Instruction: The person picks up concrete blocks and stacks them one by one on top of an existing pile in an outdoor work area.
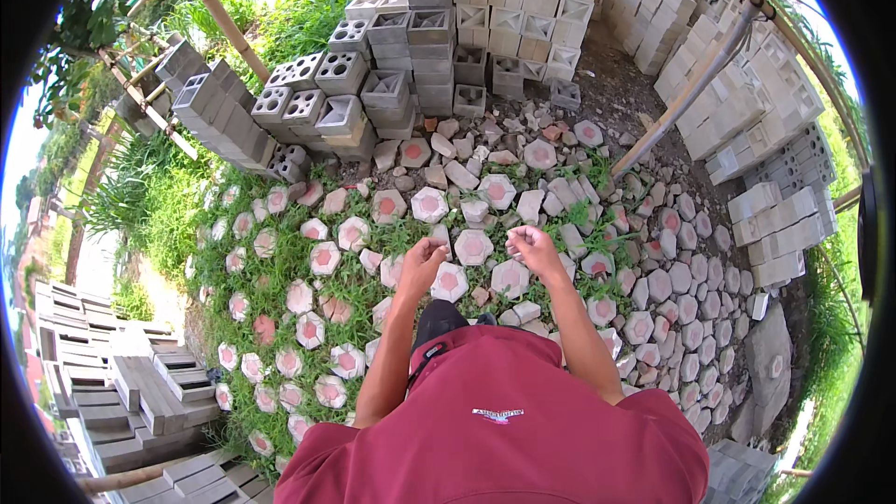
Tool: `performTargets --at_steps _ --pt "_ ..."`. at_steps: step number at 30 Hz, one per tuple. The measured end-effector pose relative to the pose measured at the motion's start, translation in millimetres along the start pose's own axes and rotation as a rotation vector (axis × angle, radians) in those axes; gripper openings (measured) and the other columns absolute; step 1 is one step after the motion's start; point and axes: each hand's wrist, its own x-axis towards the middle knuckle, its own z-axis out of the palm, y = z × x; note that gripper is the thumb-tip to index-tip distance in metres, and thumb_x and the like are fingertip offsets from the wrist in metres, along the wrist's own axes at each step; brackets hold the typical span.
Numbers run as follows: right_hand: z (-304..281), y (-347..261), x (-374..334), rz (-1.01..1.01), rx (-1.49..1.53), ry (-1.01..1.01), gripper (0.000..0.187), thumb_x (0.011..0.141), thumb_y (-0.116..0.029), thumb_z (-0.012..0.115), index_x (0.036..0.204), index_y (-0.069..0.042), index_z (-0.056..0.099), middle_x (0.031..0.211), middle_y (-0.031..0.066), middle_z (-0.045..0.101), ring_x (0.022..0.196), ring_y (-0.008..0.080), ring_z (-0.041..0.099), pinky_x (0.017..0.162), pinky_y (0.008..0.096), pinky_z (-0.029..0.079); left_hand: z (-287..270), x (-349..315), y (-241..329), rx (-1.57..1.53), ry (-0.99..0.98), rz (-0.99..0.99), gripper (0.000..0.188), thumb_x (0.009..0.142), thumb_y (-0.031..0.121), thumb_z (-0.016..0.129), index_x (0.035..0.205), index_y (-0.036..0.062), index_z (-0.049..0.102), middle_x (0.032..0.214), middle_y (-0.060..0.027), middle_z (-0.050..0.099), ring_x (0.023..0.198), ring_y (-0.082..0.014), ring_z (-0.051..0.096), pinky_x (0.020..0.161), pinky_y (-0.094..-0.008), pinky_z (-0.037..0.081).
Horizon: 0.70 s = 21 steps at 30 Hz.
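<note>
Both my hands are raised in front of my maroon shirt, above the ground, a short gap between them. My left hand (425, 264) has its fingers curled in toward the thumb. My right hand (535, 252) is closed in a loose pinch, fingertips pointing left. Whether either holds something small cannot be made out. Below and between them lie hexagonal paving blocks with pinkish centres, among them one block (473, 246) between the hands and another (449, 282) near my left wrist. Neither hand visibly touches a block.
Hollow concrete blocks (385, 89) are stacked ahead, with pale ventilation blocks (509, 0) behind. More block stacks (761, 98) stand right, beside a slanting pole (686, 98). Grey blocks (140, 383) are piled at lower left. Broken rubble (462, 173) and weeds (280, 271) cover uneven ground.
</note>
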Motion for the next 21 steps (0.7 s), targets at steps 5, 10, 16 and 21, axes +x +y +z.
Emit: performTargets --at_steps 5,10,16,21 --pt "-5 -16 42 0.115 0.118 -0.046 0.021 0.095 -0.024 0.059 0.106 -0.006 0.061 0.092 0.0034 0.067 0.079 0.0120 0.063 0.067 0.0266 0.050 24 36 -10 -0.079 0.059 -0.139 0.019 0.092 0.013 0.057 0.105 -0.0011 0.062 0.093 -0.0057 0.068 0.082 -0.0108 0.061 0.074 -0.0247 0.048" --pt "-32 -18 101 0.099 0.187 0.047 0.021 0.093 -0.023 0.060 0.104 -0.005 0.061 0.090 0.0032 0.067 0.075 0.0107 0.064 0.063 0.0245 0.049 41 123 -13 -0.096 -0.028 -0.214 0.020 0.093 0.015 0.057 0.106 0.0020 0.063 0.092 -0.0023 0.068 0.081 -0.0091 0.061 0.070 -0.0241 0.046" --pt "-57 -59 189 0.138 0.152 0.188 0.020 0.093 -0.023 0.060 0.102 -0.005 0.061 0.088 0.0031 0.067 0.075 0.0099 0.063 0.065 0.0239 0.049 25 278 19 -0.076 -0.112 0.006 0.021 0.095 0.016 0.055 0.108 0.0011 0.061 0.093 -0.0019 0.066 0.085 -0.0101 0.062 0.074 -0.0251 0.048" --pt "-66 -89 268 0.051 0.134 0.195 0.021 0.094 -0.022 0.059 0.105 -0.004 0.060 0.090 0.0037 0.067 0.077 0.0106 0.063 0.068 0.0248 0.048 7 372 49 0.058 -0.104 0.021 0.021 0.095 0.016 0.056 0.110 0.0015 0.061 0.097 -0.0032 0.068 0.087 -0.0101 0.062 0.076 -0.0249 0.048"
